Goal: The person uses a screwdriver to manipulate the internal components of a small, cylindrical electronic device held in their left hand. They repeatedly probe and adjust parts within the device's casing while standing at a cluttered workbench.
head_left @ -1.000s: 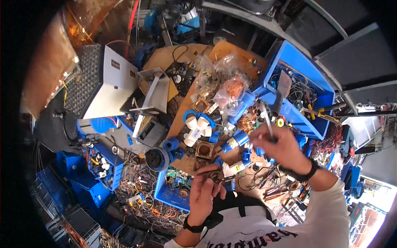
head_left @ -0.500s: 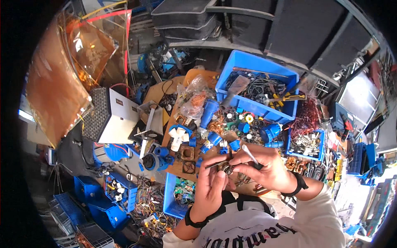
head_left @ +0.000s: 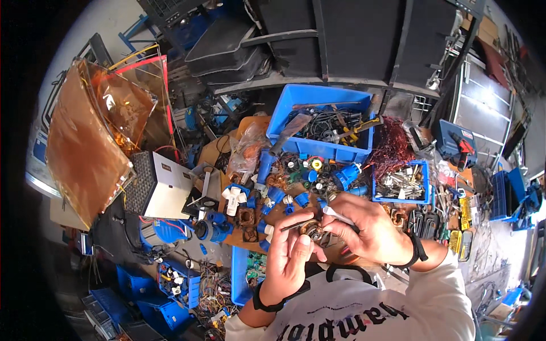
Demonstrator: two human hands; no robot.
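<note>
My left hand (head_left: 289,254) is closed around a small round metal part (head_left: 310,228) with a copper-brown ring, thumb pressed against its near side. A thin dark strip (head_left: 294,225) sticks out beside that part, by the left fingers. In my right hand (head_left: 372,232) is a slim silver metal tool (head_left: 339,216), its pale end pointing up and left past the fingertips; its exact kind is unclear. The right fingertips are close against the round part, partly hiding it. Both hands meet above the near edge of the cluttered wooden table (head_left: 280,216).
A large blue bin (head_left: 284,111) of cables and tools stands behind my hands. To its right are a red wire tangle (head_left: 392,145) and a small blue crate (head_left: 427,181) of metal pieces. Blue fittings, a white pipe fitting (head_left: 233,200) and a speaker-like box (head_left: 170,184) lie leftward.
The view has shifted, so the bins and table appear further left. The silver tool's end has swung lower and leftward, nearer the round part. Both hands keep their hold.
</note>
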